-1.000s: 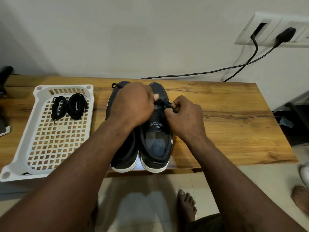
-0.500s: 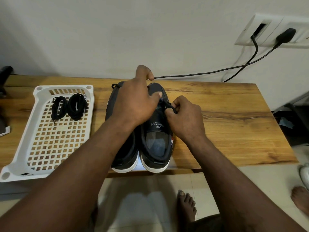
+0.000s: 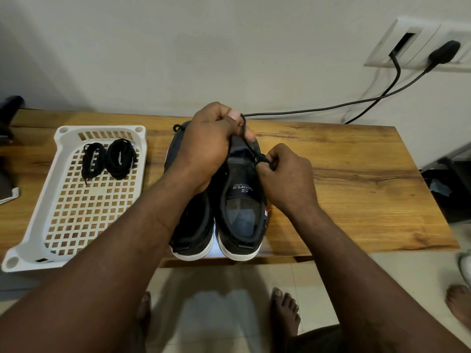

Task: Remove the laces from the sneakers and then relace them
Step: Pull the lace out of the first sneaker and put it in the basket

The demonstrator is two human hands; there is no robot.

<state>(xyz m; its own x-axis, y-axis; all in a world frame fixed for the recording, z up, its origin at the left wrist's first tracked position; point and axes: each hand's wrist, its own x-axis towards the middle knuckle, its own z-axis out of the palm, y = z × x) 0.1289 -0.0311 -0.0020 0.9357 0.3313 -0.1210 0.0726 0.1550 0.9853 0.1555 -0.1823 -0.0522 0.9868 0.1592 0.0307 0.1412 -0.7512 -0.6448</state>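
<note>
Two black sneakers with white soles stand side by side at the table's front edge, heels toward me: the left sneaker (image 3: 193,225) and the right sneaker (image 3: 242,212). A black lace (image 3: 248,142) runs from the right sneaker's eyelets up to my left hand (image 3: 209,146), which pinches it above the toe. My right hand (image 3: 285,179) pinches the lace's other stretch at the right eyelet row. My left hand and forearm hide most of the left sneaker's upper.
A white perforated plastic tray (image 3: 51,225) lies on the wooden table (image 3: 356,187) at the left, holding two coiled black laces (image 3: 108,159). Black cables (image 3: 331,108) run from wall sockets to the table's back edge. Bare feet stand on the tiled floor below.
My left hand has risen and moved back toward the wall, drawing the lace up out of the right sneaker. My right hand has stayed at the eyelets.
</note>
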